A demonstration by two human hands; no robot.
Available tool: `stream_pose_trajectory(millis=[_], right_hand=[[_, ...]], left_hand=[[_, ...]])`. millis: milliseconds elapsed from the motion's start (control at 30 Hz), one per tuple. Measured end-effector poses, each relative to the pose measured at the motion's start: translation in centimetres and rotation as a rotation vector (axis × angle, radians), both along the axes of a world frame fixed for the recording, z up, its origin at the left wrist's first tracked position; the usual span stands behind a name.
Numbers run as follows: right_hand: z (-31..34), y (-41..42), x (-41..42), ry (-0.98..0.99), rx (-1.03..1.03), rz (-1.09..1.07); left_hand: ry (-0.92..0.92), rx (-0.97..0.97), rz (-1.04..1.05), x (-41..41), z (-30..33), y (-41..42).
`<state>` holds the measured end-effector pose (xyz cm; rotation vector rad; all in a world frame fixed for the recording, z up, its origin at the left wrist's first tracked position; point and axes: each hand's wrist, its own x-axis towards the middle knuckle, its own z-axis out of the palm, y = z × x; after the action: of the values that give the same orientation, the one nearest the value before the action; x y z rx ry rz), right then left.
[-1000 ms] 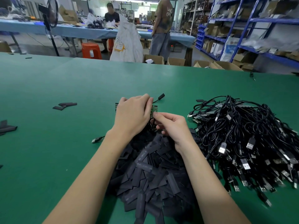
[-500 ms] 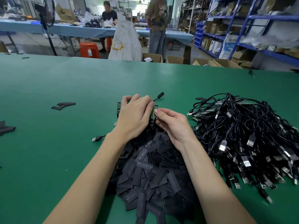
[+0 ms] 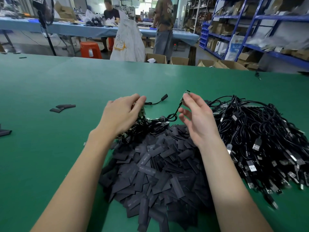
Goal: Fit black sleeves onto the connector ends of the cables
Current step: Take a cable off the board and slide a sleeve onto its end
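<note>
A heap of flat black sleeves (image 3: 155, 166) lies on the green table (image 3: 50, 148) between my forearms. A big tangle of black cables (image 3: 260, 138) with USB plugs lies to the right. My right hand (image 3: 197, 118) pinches the small green connector end (image 3: 184, 96) of one cable between thumb and forefinger, lifted above the table; its black wire hangs down to the heap. My left hand (image 3: 123, 113) grips a bunch of cable ends at the heap's far edge. One cable with a sleeved end (image 3: 163, 97) trails out from under its fingers.
A few loose sleeves (image 3: 62, 108) lie on the table at the left, and another (image 3: 5, 131) at the left edge. Beyond the far table edge are cardboard boxes (image 3: 155, 58), a white sack (image 3: 128, 41), an orange stool, blue shelves and two people.
My right hand has drawn away from my left hand, up and to the right, pulling one cable's connector end out of the bunch. My left hand stays on the bunch.
</note>
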<state>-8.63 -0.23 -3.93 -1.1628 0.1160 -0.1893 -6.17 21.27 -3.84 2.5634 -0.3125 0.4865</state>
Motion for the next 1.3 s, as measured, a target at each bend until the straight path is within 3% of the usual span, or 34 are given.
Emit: stream_pose_trajectory(millis=[167, 267, 333, 367, 433, 500, 600, 733, 800, 900, 1000, 1067, 1200, 1300], right_hand=[[0.9, 0.7, -0.2, -0.043, 0.065, 0.074], [0.2, 0.9, -0.2, 0.035, 0.133, 0.084], [0.0, 0.9, -0.1, 0.048, 0.183, 0.099], [0.0, 0.8, 0.0, 0.042, 0.205, 0.112], [0.1, 0.7, 0.0, 0.027, 0.237, 0.139], [0.2, 0.8, 0.1, 0.022, 0.237, 0.166], [-0.2, 1.0, 0.2, 0.036, 0.234, 0.206], [-0.7, 0.9, 0.4, 0.078, 0.091, 0.206], [-0.9, 0.9, 0.3, 0.097, -0.069, 0.199], [-1.2, 1.2, 0.3, 0.086, -0.144, 0.144], [-1.2, 1.1, 0.4, 0.059, -0.192, 0.178], [-1.5, 0.4, 0.3, 0.05, -0.386, 0.236], [-2.4, -1.4, 0.3, -0.074, -1.099, 0.287], [-3.0, -0.5, 0.1, -0.077, -1.3, 0.411]], left_hand=[[0.503, -0.099, -0.152, -1.5, 3.5, 0.3], [0.798, -0.06, -0.243, -2.2, 3.8, -0.1], [0.893, -0.004, -0.247, -2.5, 3.5, -0.5], [0.834, 0.033, -0.232, -2.4, 3.3, -0.7], [0.545, 0.033, -0.212, -1.8, 2.7, -1.1], [0.306, -0.226, -0.269, -1.6, 2.5, -1.9], [0.296, -0.536, -0.417, -1.4, 1.7, -3.3], [0.267, -0.639, -0.349, -1.0, 0.5, -3.6], [0.298, -0.682, -0.305, -0.6, 0.3, -3.3], [0.385, -0.733, -0.338, -0.5, 0.4, -3.0], [0.365, -0.662, -0.384, -0.8, 0.4, -3.0], [0.304, -0.679, -0.332, -0.7, 0.3, -2.9], [0.162, -0.694, -0.189, 0.0, 0.5, -1.6], [0.075, -0.602, -0.134, 0.2, 0.6, -0.9]])
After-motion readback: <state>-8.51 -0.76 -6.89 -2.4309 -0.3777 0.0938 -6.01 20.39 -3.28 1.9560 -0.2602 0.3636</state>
